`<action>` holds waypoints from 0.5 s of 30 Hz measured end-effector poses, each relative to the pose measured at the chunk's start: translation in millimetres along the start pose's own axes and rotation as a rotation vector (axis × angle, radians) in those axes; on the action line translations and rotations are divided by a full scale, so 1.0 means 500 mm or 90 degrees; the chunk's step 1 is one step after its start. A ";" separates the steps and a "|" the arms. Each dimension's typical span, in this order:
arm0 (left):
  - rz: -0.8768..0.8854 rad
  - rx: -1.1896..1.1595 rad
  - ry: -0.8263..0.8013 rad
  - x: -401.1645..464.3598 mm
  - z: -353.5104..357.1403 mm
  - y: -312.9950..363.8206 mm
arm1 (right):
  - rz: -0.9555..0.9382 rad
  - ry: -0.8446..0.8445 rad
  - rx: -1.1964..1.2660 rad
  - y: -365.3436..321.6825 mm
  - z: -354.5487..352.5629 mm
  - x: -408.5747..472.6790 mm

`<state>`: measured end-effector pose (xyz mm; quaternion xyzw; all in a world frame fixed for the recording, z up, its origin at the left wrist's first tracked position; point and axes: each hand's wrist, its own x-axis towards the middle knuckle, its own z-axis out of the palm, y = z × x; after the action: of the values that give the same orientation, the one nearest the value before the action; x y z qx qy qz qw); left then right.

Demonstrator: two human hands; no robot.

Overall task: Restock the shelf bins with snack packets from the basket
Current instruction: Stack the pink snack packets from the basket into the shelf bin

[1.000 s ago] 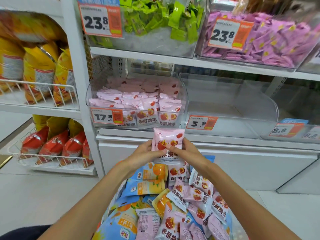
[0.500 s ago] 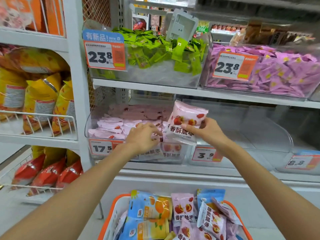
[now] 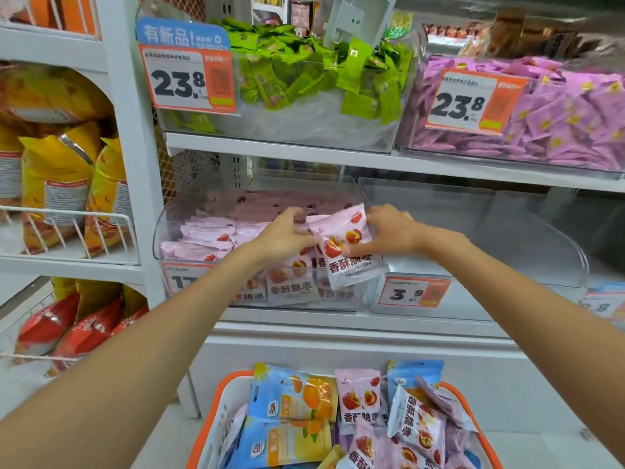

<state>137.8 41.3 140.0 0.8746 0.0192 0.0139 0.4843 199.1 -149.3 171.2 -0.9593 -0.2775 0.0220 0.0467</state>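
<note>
Our right hand (image 3: 389,231) pinches a pink packet (image 3: 348,247) printed 香酥脆枣 over the clear bin (image 3: 159,231) of matching packets; our left hand (image 3: 287,236), fingers curled, rests on those packets. Tags read 23.8 (image 3: 179,83) and 3.9 (image 3: 406,293). The orange basket (image 3: 209,421) sits below.

— What is the right hand (image 3: 392,230) doing?
— It pinches a pink packet (image 3: 348,247) over the clear bin (image 3: 159,238); the left hand (image 3: 284,236) touches the packets inside.

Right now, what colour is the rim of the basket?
Orange. The basket rim shows best in the head view, at the bottom.
</note>
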 end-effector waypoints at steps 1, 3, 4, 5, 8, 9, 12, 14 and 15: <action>0.013 0.015 -0.009 0.003 0.000 0.000 | -0.006 0.079 -0.010 0.001 0.004 -0.013; 0.028 0.058 -0.022 0.014 0.002 -0.002 | -0.013 0.153 0.115 0.012 0.014 -0.043; 0.036 0.098 -0.014 0.019 0.004 -0.003 | -0.011 0.152 0.213 0.019 0.016 -0.059; 0.050 0.136 0.003 0.021 0.006 -0.002 | -0.004 0.140 0.277 0.026 0.019 -0.073; 0.087 0.144 0.010 0.020 0.023 0.001 | 0.022 0.091 0.386 0.047 0.031 -0.096; 0.104 0.134 0.002 0.016 0.029 0.004 | 0.027 0.086 0.435 0.053 0.036 -0.100; 0.154 0.230 -0.006 0.010 0.030 0.011 | 0.045 0.149 0.556 0.062 0.045 -0.106; 0.183 0.391 -0.030 0.015 0.019 0.025 | 0.043 0.175 0.610 0.062 0.047 -0.108; 0.189 0.466 -0.050 0.019 0.014 0.036 | 0.039 0.175 0.619 0.060 0.046 -0.109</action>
<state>148.1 26.1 151.5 0.9826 -0.1222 0.0427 0.1335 167.2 -201.7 146.1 -0.8284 -0.1982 0.0233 0.5234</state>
